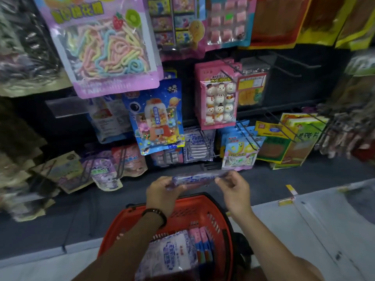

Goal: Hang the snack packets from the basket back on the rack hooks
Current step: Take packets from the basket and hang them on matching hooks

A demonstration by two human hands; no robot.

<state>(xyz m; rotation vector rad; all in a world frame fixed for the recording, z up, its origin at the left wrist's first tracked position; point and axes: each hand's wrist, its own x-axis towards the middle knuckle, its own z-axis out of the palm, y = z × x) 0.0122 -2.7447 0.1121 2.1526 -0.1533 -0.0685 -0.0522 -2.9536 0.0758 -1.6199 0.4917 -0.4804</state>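
- Held packet (194, 178): a flat, glossy film sachet, white with blue-violet print, held edge-on and level above the basket and just in front of the lowest row of the rack. Its lettering is too blurred to read.
- Left hand (162, 191): pinches the packet's left end between thumb and curled fingers. A dark beaded bracelet (155, 213) circles the wrist.
- Right hand (233, 189): pinches the packet's right end between thumb and fingertips.
- Basket (113, 234): red moulded plastic with slotted walls and a black handle, directly below both hands.
- Basket packets (172, 254): a crinkled white pouch with blue print lies flat in the basket. Narrow pink sachets stand on edge beside it.
- Rack hooks (251, 136): thin black wire prongs that jut from a dark back panel.
- Matching packets (197, 142): a stack of white-and-blue pouches of the same pattern, hung on the rack just beyond the held packet.
- Snowman packet (218, 98): a pink pouch with a clear window that shows round white snowman sweets.
- Blue packet (157, 120): shiny film printed with a gumball machine and planets.
- Rope-candy packet (105, 47): a lilac pouch whose window shows pastel sugared strings, with strawberry and kiwi pictures above it. Its characters are blurred.
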